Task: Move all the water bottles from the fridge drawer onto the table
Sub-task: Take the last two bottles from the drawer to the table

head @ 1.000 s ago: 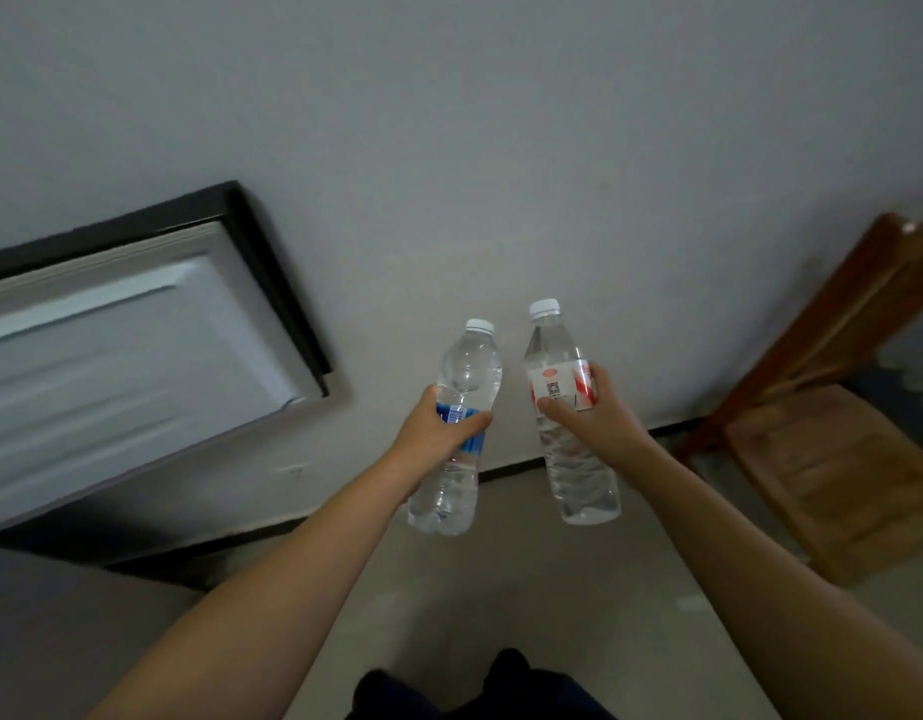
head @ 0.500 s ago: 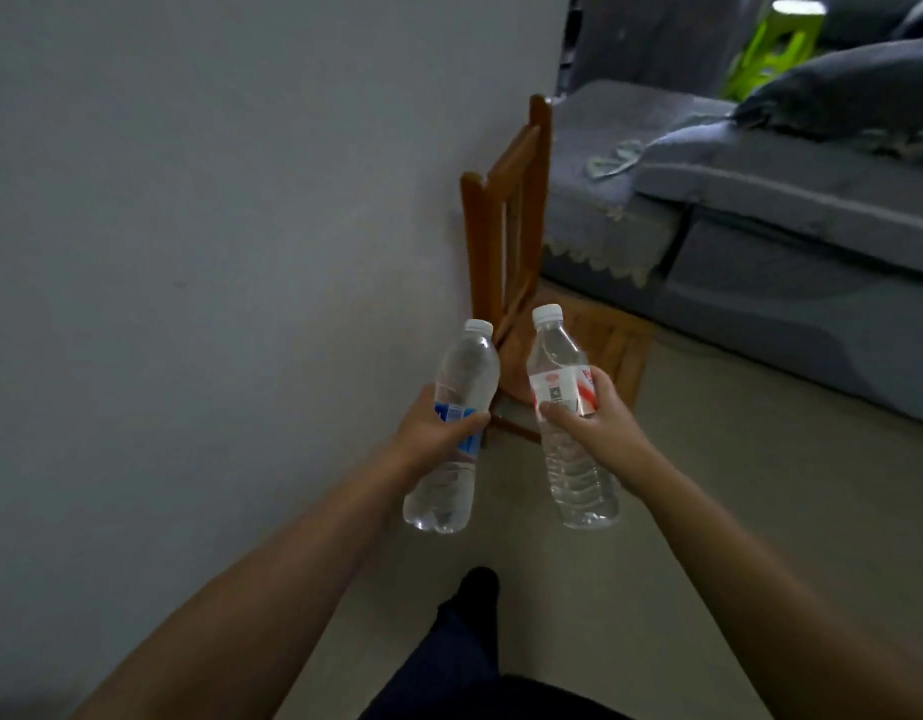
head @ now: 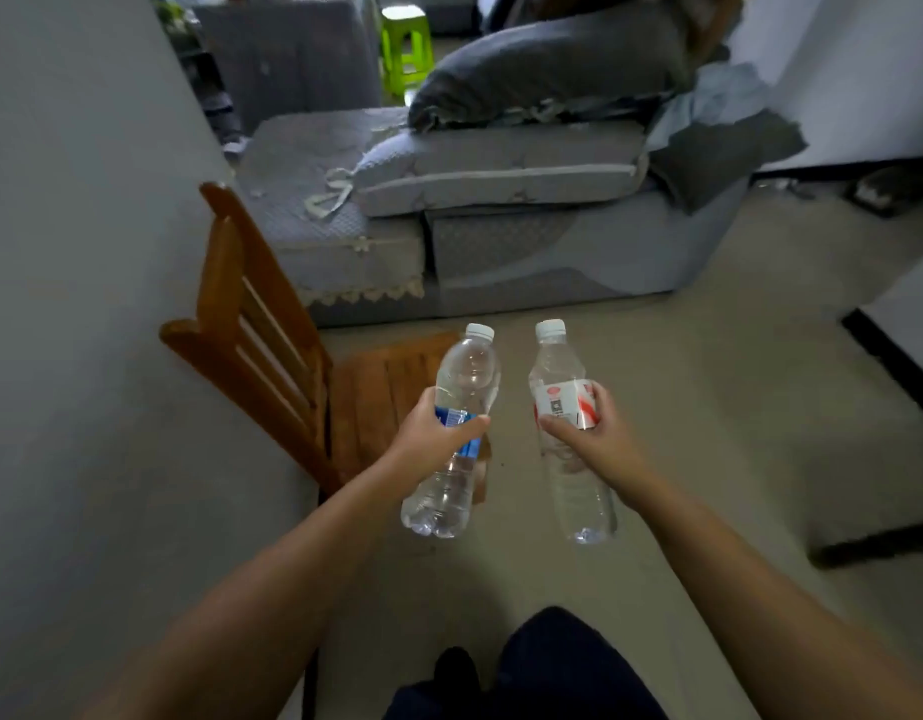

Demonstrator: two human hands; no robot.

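Note:
I hold two clear water bottles out in front of me, both upright with white caps. My left hand point(head: 432, 438) grips the blue-labelled bottle point(head: 462, 381) around its middle. My right hand point(head: 589, 443) grips the bottle with the red and white label point(head: 559, 376) at the label. The two bottles are a hand's width apart and do not touch. Neither the fridge drawer nor a table is in view.
A wooden chair point(head: 272, 356) stands against the grey wall point(head: 85, 252) on my left, just beyond the bottles. A grey sofa point(head: 501, 226) with cushions fills the back. A green stool point(head: 404, 49) sits far behind. Beige floor point(head: 708, 407) stretches ahead and right; a dark-edged wall corner point(head: 896, 356) is at right.
My view has swung right, away from the fridge and blank wall, bringing the chair, sofa and room into sight. Both hands keep the same hold on the bottles.

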